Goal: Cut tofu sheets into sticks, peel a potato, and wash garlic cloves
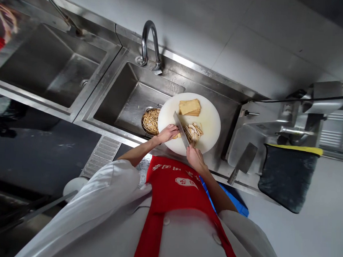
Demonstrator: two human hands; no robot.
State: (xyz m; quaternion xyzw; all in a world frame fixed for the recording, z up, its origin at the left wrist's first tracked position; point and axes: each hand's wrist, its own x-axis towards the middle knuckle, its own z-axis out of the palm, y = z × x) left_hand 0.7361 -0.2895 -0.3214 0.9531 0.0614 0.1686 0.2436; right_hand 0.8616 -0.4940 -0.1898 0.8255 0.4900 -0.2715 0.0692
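A round white cutting board (pixel 212 115) lies across the right part of the sink. My right hand (pixel 195 157) is closed around the handle of a cleaver (pixel 181 130), its blade slanting away to the upper left. On the blade's left side, my left hand (pixel 167 133) presses a mostly hidden piece of dried tofu (pixel 177 136) to the board. Cut tofu strips (pixel 193 132) are heaped to the right of the blade. Farther back on the board sits a stack of flat tan tofu sheets (pixel 190 106). A metal bowl of strips (pixel 150 121) stands in the basin, left of the board.
A curved faucet (pixel 149 39) rises behind the sink basin (pixel 127 99). A second basin (pixel 56 68) adjoins on the left. To the right, another cleaver (pixel 244 161) rests by a dark cloth with a yellow edge (pixel 288 177). A blue plastic crate (pixel 236 201) shows below my right arm.
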